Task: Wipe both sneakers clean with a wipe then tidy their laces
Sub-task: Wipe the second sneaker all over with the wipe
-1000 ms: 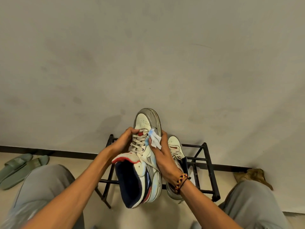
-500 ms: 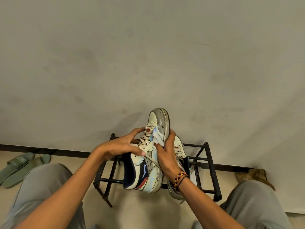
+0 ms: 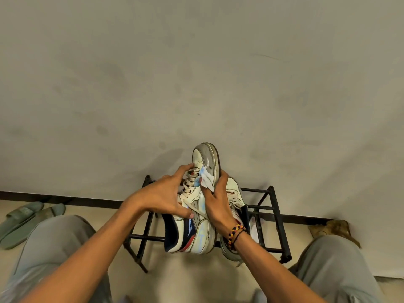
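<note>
Left hand [image 3: 161, 197] shifted onto laces, scuffed white sneaker [image 3: 202, 193], crumpled wipe [image 3: 206, 179]

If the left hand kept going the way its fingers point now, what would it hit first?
Its fingers already touch it: the left hand spreads over the laces of the held white, navy and red sneaker. Past that lies the toe cap, then probably the beige wall; depth is unclear.

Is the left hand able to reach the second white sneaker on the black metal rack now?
Probably not directly: the left hand holds the raised white sneaker, which, with the right hand, covers the second white sneaker on the black metal rack.
</note>
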